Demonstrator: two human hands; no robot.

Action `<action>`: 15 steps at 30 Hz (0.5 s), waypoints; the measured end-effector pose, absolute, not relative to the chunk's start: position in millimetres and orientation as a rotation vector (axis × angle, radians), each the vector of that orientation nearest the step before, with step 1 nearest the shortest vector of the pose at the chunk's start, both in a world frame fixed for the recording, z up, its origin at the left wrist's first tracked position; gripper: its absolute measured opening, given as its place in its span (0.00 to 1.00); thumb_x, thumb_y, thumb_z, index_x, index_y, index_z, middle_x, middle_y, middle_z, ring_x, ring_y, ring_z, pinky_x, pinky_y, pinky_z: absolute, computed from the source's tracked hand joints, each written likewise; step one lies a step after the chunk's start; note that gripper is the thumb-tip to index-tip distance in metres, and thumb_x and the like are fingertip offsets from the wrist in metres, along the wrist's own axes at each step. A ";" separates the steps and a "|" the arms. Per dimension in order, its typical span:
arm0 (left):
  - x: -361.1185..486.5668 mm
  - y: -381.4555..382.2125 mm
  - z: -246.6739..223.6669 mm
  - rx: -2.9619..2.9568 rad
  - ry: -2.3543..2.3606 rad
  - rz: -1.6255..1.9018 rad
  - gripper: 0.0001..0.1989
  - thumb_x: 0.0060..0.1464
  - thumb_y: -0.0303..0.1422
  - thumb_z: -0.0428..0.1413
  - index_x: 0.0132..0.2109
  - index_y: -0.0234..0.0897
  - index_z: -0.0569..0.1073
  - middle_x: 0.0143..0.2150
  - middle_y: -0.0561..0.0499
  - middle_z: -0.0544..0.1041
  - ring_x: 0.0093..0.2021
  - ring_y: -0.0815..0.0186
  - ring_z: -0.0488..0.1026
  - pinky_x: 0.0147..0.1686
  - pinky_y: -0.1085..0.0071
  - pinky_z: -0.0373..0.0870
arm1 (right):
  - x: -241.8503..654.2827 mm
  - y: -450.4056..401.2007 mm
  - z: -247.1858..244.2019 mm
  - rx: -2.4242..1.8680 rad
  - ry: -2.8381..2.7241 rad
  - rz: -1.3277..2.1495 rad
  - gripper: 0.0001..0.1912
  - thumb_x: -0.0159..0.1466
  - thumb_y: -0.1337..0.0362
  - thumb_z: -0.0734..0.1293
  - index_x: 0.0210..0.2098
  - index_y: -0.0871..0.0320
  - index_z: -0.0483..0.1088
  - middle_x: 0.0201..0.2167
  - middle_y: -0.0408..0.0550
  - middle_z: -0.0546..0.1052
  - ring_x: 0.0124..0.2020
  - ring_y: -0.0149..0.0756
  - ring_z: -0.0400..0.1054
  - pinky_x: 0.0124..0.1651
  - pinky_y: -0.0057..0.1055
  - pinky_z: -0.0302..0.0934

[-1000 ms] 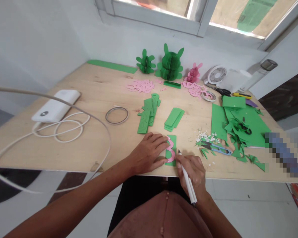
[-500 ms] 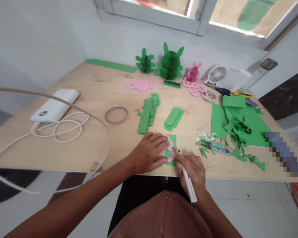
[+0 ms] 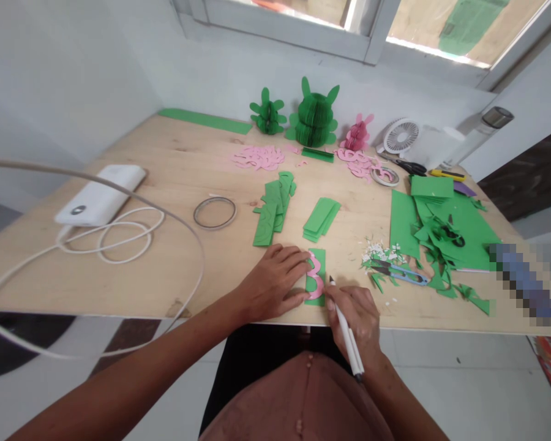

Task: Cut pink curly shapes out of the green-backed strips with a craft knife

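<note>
My left hand (image 3: 278, 282) lies flat, its fingertips and thumb pressing the left edge of a pink paper cutout (image 3: 318, 286) with a wavy, 3-like outline. Under the cutout is a small green paper rectangle (image 3: 321, 258) near the table's front edge. A white pen (image 3: 348, 337) is pinched in my right hand (image 3: 359, 315), its dark tip up beside the rectangle's right edge; whether it touches anything I cannot tell. Beyond my hands are a stack of green paper rectangles (image 3: 321, 219) and, left of it, a pile of green pieces with drawn outlines (image 3: 273, 211).
Blue-handled thread snips (image 3: 406, 274) lie among paper scraps at right, before green sheets (image 3: 404, 223). A tape roll (image 3: 215, 212), power bank (image 3: 101, 196) and looping white cable (image 3: 133, 252) are at left. Along the back are pink cutouts (image 3: 259, 158), paper figures (image 3: 314, 119) and a fan (image 3: 400, 136).
</note>
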State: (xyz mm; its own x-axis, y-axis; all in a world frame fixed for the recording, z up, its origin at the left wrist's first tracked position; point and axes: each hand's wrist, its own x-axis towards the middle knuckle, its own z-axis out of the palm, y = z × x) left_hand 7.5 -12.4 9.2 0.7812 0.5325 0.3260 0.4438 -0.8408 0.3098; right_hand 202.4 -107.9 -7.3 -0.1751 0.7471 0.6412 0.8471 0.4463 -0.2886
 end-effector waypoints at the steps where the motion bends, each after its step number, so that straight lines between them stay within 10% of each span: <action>1: 7.5 -12.4 9.1 2.757 0.766 0.602 0.18 0.58 0.39 0.54 0.53 0.36 0.70 0.58 0.43 0.72 0.59 0.54 0.64 0.57 0.56 0.56 | 202.3 -108.0 -7.0 -1.339 -1.958 -0.169 0.12 0.67 0.71 0.63 0.48 0.59 0.72 0.33 0.49 0.80 0.34 0.36 0.73 0.40 0.35 0.62; 15: 7.5 -11.9 12.1 2.736 0.774 0.570 0.18 0.57 0.40 0.55 0.52 0.36 0.70 0.58 0.43 0.72 0.60 0.54 0.63 0.58 0.56 0.55 | 202.6 -107.8 -6.6 -1.344 -1.957 -0.188 0.12 0.66 0.72 0.63 0.48 0.59 0.73 0.32 0.49 0.80 0.34 0.37 0.73 0.40 0.35 0.62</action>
